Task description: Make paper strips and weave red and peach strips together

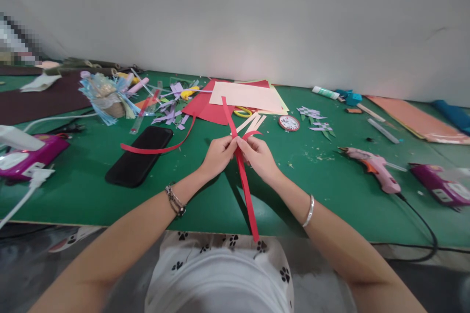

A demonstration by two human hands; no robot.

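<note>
Left hand [219,155] and right hand [258,156] pinch red strips [246,195] tight between fingertips, just above the bench [301,190]. One end hangs below the grip; another curls left, over a phone [140,155]. An uneven tug could tear the thin paper.

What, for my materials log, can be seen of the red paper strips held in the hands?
The thin red paper strips look like flat, matte cut paper. They cross where the left hand and right hand pinch them above the green table. One hangs down past the table's near edge, one points away, a long one curves left over the flat black phone, a short end bends right.
</note>
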